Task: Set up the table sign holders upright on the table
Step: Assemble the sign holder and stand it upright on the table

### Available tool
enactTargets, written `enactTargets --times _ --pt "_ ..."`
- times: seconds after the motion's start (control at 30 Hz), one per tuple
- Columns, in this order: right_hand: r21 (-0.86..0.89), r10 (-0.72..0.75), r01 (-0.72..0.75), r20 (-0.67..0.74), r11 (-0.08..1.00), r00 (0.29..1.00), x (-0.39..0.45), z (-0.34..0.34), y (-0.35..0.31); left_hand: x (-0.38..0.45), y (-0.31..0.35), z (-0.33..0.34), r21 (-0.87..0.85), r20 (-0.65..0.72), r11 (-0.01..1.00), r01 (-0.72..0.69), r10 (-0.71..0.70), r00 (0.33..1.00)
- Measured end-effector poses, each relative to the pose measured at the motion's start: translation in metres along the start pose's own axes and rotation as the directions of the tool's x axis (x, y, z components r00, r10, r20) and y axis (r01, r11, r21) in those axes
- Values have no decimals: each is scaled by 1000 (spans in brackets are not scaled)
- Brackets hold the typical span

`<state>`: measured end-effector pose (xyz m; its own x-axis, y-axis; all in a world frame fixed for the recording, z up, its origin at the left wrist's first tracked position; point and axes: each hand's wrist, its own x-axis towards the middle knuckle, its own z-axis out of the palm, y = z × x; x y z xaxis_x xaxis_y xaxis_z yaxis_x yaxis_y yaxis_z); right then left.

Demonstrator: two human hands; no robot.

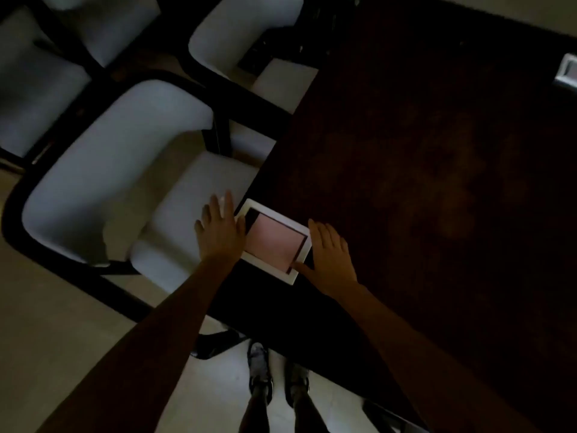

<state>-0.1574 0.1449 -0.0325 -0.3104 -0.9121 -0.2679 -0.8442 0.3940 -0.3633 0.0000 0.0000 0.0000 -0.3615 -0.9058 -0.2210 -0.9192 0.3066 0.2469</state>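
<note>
The sign holder [274, 240] lay flat, face up, at the table [421, 151] edge beside a chair [103, 170], its long axis running from that edge toward the person. The left hand [220, 229] and right hand [332, 257] flanked it, fingers spread, gripping nothing. Raising it probably called for lifting both sides evenly.

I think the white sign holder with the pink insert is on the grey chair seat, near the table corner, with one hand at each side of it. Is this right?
Not quite. The head view shows the white sign holder on the dark table, at its corner, not on the chair seat. The rest holds: the left hand and right hand flank it.
</note>
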Motion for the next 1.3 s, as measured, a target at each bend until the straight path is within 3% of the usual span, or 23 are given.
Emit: enactTargets --times 0.27,0.37,0.47,0.57,0.63,0.77,0.87,1.0,1.13,1.23,1.3 --pt "245 206 -182 -75 952 976 -12 23 -20 5 -7 13 -58 -90 998 -34 29 996" --pt "442 329 -250 -110 862 938 -10 26 -36 6 -5 16 -59 -105 998 -24 18 994" --pt "661 459 -289 -95 693 883 -5 20 -47 7 -4 17 -102 -147 994 -26 11 989" --pt "815 522 -241 -87 527 849 -2 7 -51 12 -10 14 -255 -206 964 -77 23 978" --pt "845 555 -204 -127 495 822 0 -6 -53 16 -15 11 -379 -241 922 -82 -13 970" --pt "886 567 -57 -244 461 787 8 -38 -62 28 -24 -1 -456 -261 888 -55 -75 962" --pt "906 562 68 -316 418 764 14 -65 -76 29 -28 -7 -374 -289 913 -162 52 956" --pt "908 505 163 -356 387 786 18 -92 -92 25 -30 4 -331 -244 932 -145 64 968" --pt "908 481 190 -365 373 797 15 -100 -104 15 -25 24 -364 -96 907 -211 188 977" --pt "906 474 183 -361 381 803 13 -98 -109 6 -18 33 -298 -72 878 -375 371 926" --pt "914 466 163 -335 370 819 12 -96 -111 1 -19 35 -292 55 861 -417 451 891"
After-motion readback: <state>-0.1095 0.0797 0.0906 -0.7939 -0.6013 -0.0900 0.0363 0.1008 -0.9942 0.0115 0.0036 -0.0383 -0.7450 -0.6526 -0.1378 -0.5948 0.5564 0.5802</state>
